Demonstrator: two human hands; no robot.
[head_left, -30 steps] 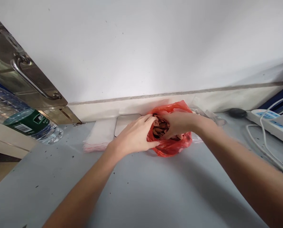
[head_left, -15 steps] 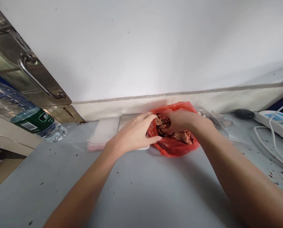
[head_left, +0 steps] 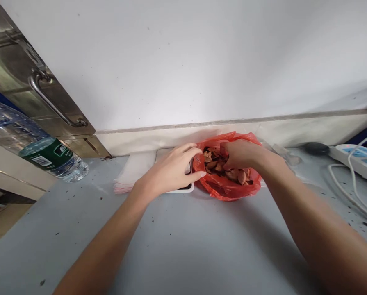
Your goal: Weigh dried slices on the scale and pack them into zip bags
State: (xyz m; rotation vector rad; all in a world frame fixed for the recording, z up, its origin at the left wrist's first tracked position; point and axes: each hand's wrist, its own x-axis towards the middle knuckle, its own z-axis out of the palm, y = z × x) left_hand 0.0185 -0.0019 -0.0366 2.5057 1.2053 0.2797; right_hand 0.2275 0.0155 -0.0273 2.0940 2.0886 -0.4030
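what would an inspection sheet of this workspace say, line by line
Surface: grey table, scattered with dark specks
Things in use: open red plastic bag holding brown pieces; white-rimmed flat thing, partly hidden under the left hand
Clutter: white stack with pink edges, bottle with green label, clear plastic, black rounded thing
Hands: left at the bag's left edge, thumb and fingers apart; right hand reaches into the bag, fingertips hidden
Cables: white cable curving beside a white box with blue panels; ends not visible
Surroundings: white wall behind, metal handle at left
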